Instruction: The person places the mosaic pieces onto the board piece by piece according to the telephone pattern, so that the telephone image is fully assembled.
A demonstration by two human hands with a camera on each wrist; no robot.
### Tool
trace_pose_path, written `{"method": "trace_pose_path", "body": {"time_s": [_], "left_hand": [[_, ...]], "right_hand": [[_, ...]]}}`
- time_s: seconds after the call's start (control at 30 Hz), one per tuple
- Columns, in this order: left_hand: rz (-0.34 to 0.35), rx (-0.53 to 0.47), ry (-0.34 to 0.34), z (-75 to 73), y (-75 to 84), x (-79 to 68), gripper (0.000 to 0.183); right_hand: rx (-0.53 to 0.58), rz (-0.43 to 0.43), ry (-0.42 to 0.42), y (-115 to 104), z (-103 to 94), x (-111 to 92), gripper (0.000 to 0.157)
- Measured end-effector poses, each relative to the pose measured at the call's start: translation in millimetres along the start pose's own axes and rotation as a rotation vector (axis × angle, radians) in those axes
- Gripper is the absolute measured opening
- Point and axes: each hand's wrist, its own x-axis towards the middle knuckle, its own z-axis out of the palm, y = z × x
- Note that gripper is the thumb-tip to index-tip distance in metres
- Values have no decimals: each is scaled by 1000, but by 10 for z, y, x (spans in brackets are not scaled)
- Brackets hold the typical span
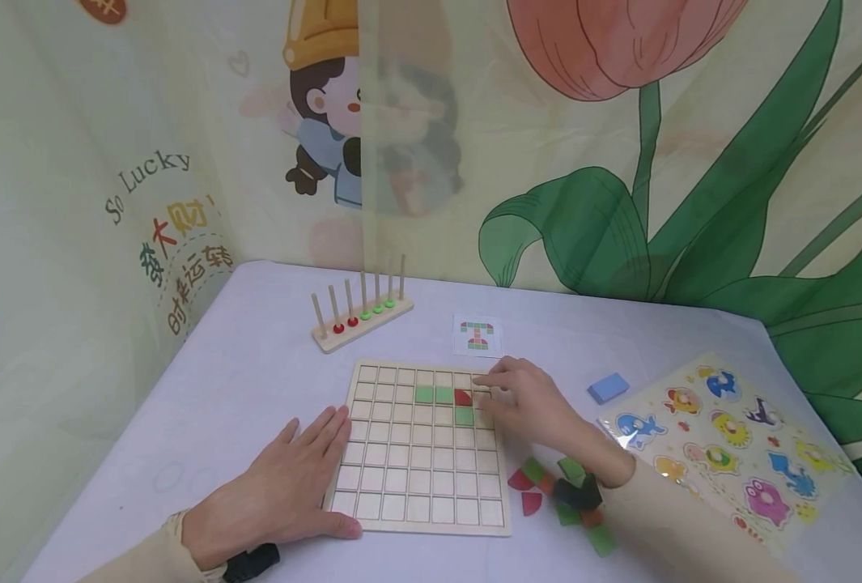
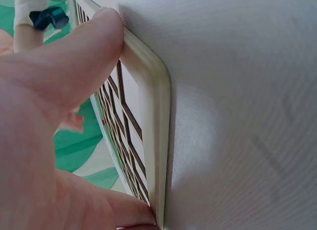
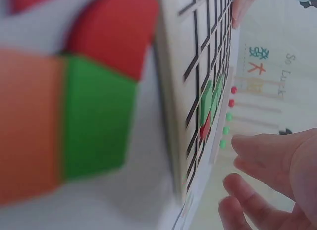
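A wooden grid board [image 1: 409,459] lies on the table. Along its left edge rests my left hand [image 1: 278,486], fingers extended over the side and thumb at the bottom-left corner; the left wrist view shows the thumb [image 2: 94,37] against the board's rim. Over the upper right of the grid hovers my right hand [image 1: 528,401]. Its fingers [image 3: 247,195] are loosely bent with nothing seen between them. In the grid sit two green square blocks [image 1: 434,395], a red curved-edge block [image 1: 463,397] and another green block [image 1: 464,416] below it.
Loose red, green and orange blocks [image 1: 567,514] lie right of the board, partly behind my right wrist. A pattern card [image 1: 477,335] and a peg rack [image 1: 365,316] with red and green beads stand behind. Farther right are a blue block [image 1: 608,389] and a sticker sheet [image 1: 729,453].
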Motion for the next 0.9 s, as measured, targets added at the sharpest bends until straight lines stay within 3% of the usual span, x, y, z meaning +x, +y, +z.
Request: {"method": "trace_pose_path", "body": {"time_s": [0.27, 0.5, 0.9], "left_hand": [[3, 3, -12, -7, 4, 29, 130], [-1, -13, -13, 10, -14, 7, 130], [15, -11, 21, 24, -17, -7, 127]], "right_hand": [[-33, 147, 17, 391, -254, -514, 31], [-36, 259, -24, 561, -392, -820, 32], [-98, 241, -89, 618, -403, -1209, 33]]}}
